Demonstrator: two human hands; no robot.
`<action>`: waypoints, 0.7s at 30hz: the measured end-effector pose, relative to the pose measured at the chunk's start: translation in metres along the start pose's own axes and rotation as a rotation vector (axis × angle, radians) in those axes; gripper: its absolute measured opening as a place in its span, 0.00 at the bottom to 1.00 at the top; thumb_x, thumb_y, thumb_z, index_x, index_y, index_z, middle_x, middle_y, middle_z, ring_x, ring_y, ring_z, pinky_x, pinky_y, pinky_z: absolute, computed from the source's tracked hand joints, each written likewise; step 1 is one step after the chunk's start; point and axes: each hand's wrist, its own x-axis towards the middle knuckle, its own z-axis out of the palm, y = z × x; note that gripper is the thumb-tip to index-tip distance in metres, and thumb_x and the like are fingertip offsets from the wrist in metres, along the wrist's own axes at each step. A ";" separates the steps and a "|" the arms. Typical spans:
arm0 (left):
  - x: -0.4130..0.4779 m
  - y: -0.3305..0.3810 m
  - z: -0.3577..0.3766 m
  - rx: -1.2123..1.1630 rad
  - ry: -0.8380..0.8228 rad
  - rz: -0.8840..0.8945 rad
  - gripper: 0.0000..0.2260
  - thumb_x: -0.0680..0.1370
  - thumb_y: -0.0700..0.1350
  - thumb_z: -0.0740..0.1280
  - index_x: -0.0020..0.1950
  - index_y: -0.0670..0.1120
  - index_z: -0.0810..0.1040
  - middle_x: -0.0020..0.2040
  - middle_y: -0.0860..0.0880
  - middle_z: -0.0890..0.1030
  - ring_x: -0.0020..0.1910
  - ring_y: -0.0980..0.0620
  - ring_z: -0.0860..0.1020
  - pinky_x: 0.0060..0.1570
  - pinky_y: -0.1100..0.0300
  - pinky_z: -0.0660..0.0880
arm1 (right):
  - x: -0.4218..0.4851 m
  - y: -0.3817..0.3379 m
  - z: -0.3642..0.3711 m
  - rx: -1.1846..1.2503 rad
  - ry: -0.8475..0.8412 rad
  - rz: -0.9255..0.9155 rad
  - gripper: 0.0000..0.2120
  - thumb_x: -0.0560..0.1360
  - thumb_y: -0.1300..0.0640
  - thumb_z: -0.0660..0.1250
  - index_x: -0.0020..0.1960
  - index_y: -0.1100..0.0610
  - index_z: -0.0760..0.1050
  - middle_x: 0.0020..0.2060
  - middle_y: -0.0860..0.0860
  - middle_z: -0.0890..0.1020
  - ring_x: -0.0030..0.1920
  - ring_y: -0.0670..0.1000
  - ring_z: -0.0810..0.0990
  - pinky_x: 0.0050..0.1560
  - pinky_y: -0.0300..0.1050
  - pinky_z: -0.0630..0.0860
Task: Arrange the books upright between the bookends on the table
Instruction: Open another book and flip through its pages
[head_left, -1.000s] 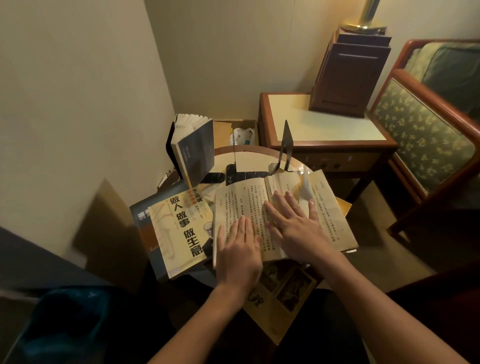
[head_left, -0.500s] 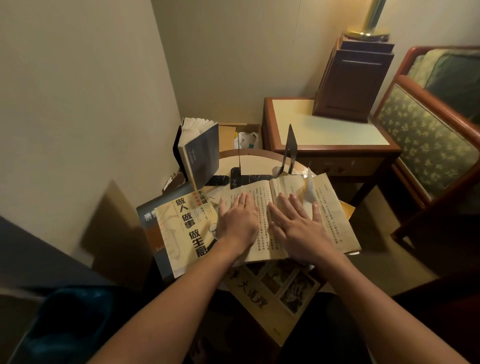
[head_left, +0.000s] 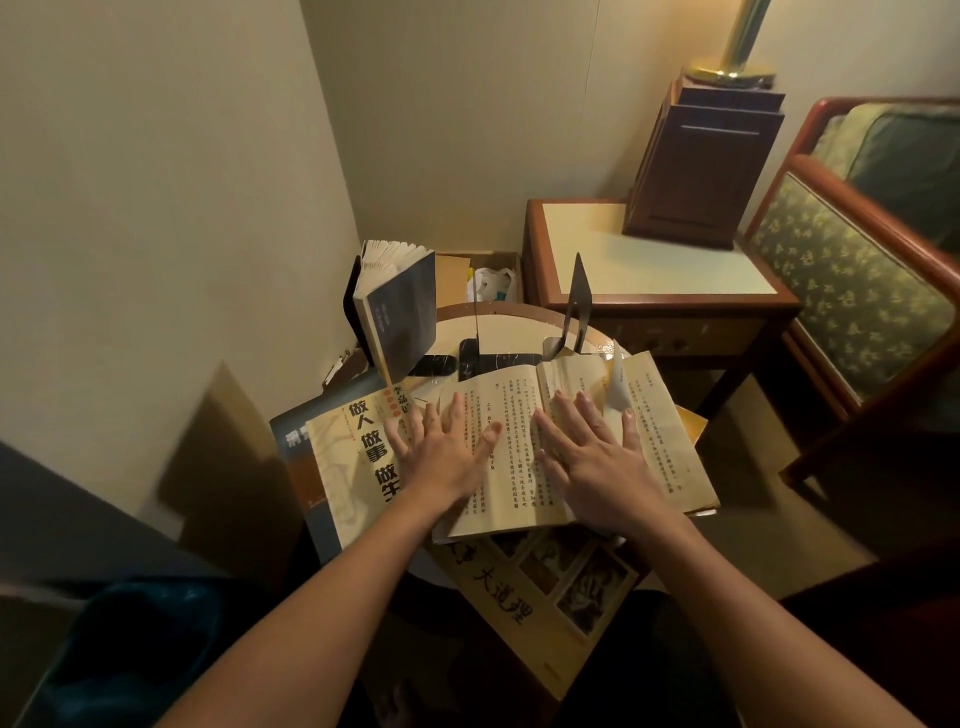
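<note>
Dim, warm yellow cast throughout. The brightest patch is the side table top (head_left: 649, 260). The open book (head_left: 519, 467) is moderately lit, print readable at centre. Small specular highlight on the brass lamp base (head_left: 730, 70). Hard dark shadow on the left wall (head_left: 228, 467). Bottom corners go near black with detail lost. Wide-angle bowing at the edges: the armchair (head_left: 857, 291) rail curves. Slight motion smear on the left hand (head_left: 441, 452).

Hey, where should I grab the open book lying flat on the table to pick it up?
Probably take the open book by its right half's outer edge, coming from the right: that edge lies free, while the left side is crowded by the yellow book.
</note>
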 end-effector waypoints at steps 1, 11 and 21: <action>0.002 -0.002 -0.002 -0.006 -0.005 0.002 0.41 0.74 0.75 0.35 0.82 0.55 0.41 0.82 0.43 0.54 0.81 0.41 0.43 0.69 0.35 0.26 | 0.000 0.000 0.000 0.002 0.000 0.001 0.29 0.81 0.34 0.40 0.78 0.38 0.33 0.78 0.44 0.31 0.76 0.51 0.27 0.74 0.70 0.33; -0.014 -0.012 -0.022 -0.504 0.249 0.026 0.40 0.69 0.72 0.69 0.77 0.57 0.65 0.66 0.46 0.73 0.61 0.47 0.73 0.60 0.51 0.70 | 0.001 0.001 0.002 0.011 0.020 0.002 0.29 0.81 0.34 0.40 0.78 0.37 0.33 0.77 0.43 0.31 0.76 0.50 0.26 0.73 0.69 0.31; -0.040 -0.007 -0.031 -1.112 0.003 -0.060 0.21 0.66 0.43 0.82 0.54 0.55 0.80 0.61 0.53 0.80 0.56 0.48 0.82 0.49 0.48 0.84 | -0.001 0.005 -0.007 0.120 0.084 -0.018 0.29 0.82 0.38 0.51 0.80 0.39 0.45 0.80 0.43 0.39 0.78 0.49 0.31 0.76 0.68 0.36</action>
